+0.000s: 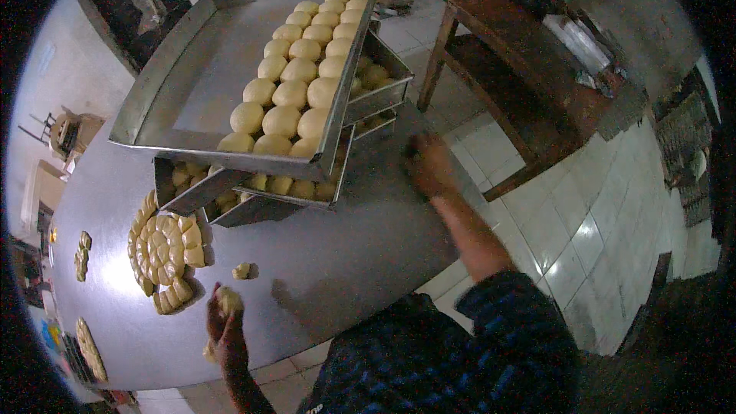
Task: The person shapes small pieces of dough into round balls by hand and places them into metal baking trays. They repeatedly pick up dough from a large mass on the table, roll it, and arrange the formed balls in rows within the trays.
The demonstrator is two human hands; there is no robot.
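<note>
My left hand [224, 333] is closed around a lump of pale dough [228, 300] above the near part of the metal table [368, 238]. Some dough also shows below that palm. A small loose dough piece [242, 271] lies just beyond it. To its left sits a round cluster of cut dough pieces [162, 249], packed close together. My right hand [426, 167] is over the table's right edge, beside the stacked trays. Its fingers are dark and smeared, so their grip is unclear. Rows of smooth dough balls [290, 94] fill the right part of the top metal tray [199, 80].
Below the top tray, more trays [284, 203] with dough balls are stacked at angles. Dough strips [90, 349] lie along the table's left edge. A wooden table [521, 69] stands at the back right on a tiled floor [583, 241].
</note>
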